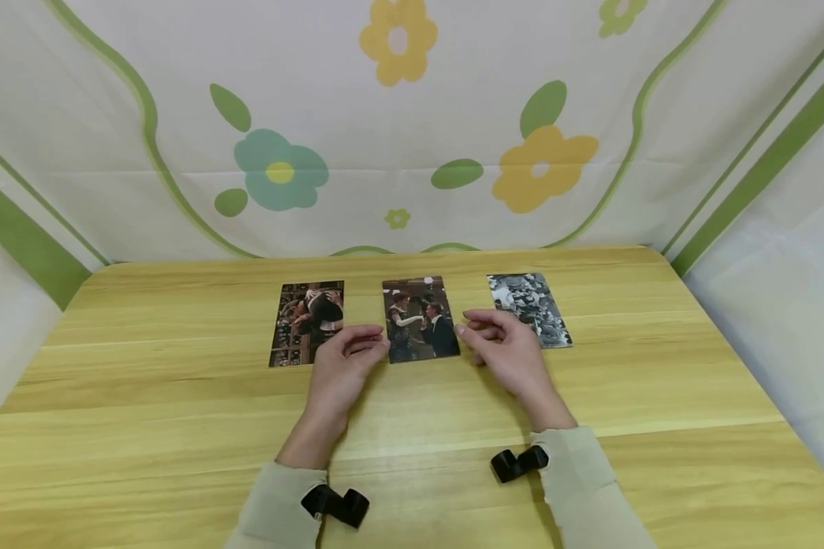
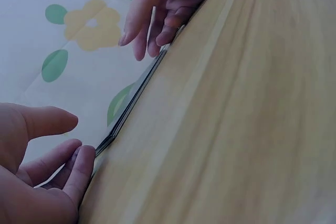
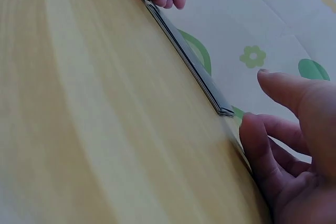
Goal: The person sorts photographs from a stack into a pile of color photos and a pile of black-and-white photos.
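Observation:
Three groups of photo cards lie in a row near the table's back edge. The middle one, a colour stack (image 1: 422, 320) showing a couple, is several cards thick in both wrist views. To its left lies a dark colour card (image 1: 309, 316), partly behind my left hand (image 1: 343, 366). A black-and-white card (image 1: 532, 305) lies on the right, partly covered by my right hand (image 1: 508, 351). My left fingers are loosely bent at the middle stack's left edge. On the other side, my right fingers (image 3: 257, 140) are just apart from its corner, holding nothing.
The wooden table (image 1: 419, 473) extends toward me and to both sides. Behind it hangs a white cloth (image 1: 384, 130) with flowers and leaves. Black wrist devices (image 1: 335, 505) sit at the cuffs of my light sleeves (image 1: 584, 473).

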`<state>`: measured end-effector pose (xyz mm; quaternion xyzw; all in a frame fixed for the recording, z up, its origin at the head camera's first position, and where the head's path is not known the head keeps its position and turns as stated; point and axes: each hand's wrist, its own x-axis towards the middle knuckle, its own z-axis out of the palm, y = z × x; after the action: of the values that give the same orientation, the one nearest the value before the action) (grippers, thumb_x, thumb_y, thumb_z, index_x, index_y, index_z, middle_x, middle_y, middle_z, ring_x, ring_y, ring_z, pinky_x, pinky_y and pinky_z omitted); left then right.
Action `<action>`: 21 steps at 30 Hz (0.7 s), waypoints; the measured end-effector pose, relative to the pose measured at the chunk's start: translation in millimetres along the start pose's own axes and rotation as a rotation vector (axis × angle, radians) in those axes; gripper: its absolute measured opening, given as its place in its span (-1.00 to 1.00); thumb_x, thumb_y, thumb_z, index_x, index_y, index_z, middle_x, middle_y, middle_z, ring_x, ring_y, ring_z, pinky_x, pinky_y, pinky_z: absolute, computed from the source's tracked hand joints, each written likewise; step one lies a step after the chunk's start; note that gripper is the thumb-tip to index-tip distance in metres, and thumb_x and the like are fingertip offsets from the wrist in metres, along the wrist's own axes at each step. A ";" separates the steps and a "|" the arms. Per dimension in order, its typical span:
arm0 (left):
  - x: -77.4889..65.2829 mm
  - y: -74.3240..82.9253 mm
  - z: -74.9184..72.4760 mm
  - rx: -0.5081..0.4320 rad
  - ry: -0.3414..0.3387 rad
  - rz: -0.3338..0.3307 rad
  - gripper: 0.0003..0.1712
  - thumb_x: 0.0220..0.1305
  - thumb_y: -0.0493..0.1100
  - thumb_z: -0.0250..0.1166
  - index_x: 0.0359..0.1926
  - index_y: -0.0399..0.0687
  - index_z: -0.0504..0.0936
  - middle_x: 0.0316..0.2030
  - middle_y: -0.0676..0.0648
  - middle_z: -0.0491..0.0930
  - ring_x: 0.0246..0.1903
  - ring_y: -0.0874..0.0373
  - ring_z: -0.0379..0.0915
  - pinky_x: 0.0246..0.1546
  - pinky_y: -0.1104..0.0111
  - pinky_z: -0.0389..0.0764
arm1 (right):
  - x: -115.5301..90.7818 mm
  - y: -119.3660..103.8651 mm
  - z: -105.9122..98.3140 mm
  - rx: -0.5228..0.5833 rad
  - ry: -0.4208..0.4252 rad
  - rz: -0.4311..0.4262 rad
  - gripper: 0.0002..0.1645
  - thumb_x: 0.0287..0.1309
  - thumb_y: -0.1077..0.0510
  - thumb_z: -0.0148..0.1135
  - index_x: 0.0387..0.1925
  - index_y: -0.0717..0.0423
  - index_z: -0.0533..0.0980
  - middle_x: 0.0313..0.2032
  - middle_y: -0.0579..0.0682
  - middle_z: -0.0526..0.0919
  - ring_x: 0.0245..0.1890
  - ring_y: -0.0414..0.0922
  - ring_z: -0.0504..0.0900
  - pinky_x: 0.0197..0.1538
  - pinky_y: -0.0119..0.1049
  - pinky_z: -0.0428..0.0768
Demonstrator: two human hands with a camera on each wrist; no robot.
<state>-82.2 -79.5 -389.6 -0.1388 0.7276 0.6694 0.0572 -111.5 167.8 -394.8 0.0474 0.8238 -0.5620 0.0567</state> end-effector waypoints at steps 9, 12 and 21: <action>-0.7 1.9 2.4 0.169 -0.022 0.073 -0.57 0.43 -0.29 0.40 0.28 -0.14 0.72 0.18 -0.22 0.65 0.03 0.03 0.61 -0.01 0.35 0.65 | -0.7 1.3 3.4 -0.165 0.004 -0.070 -0.48 0.33 -0.01 0.52 0.27 -0.04 0.69 0.11 0.02 0.72 -0.14 -0.10 0.75 -0.06 -0.26 0.72; -0.7 2.8 3.6 0.185 -0.008 0.082 -0.58 0.43 -0.31 0.40 0.27 -0.17 0.72 0.17 -0.23 0.62 0.02 0.02 0.60 0.01 0.31 0.66 | -0.9 -0.1 6.0 -0.226 0.006 -0.102 -0.45 0.30 0.00 0.54 0.29 -0.04 0.68 0.10 0.01 0.72 -0.08 -0.09 0.72 0.03 -0.19 0.68; -0.4 1.4 10.1 0.217 0.032 0.113 -0.57 0.39 -0.35 0.40 0.26 -0.23 0.73 0.06 -0.23 0.61 -0.04 0.01 0.60 0.01 0.25 0.67 | -2.1 -1.1 11.7 -0.313 0.010 -0.143 -0.28 0.23 -0.13 0.58 0.36 -0.01 0.63 0.07 -0.02 0.70 -0.09 -0.11 0.65 0.03 -0.20 0.60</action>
<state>-83.3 -69.3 -389.1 -0.1012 0.8032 0.5866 0.0226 -109.1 156.4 -397.7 -0.0181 0.9029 -0.4291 0.0191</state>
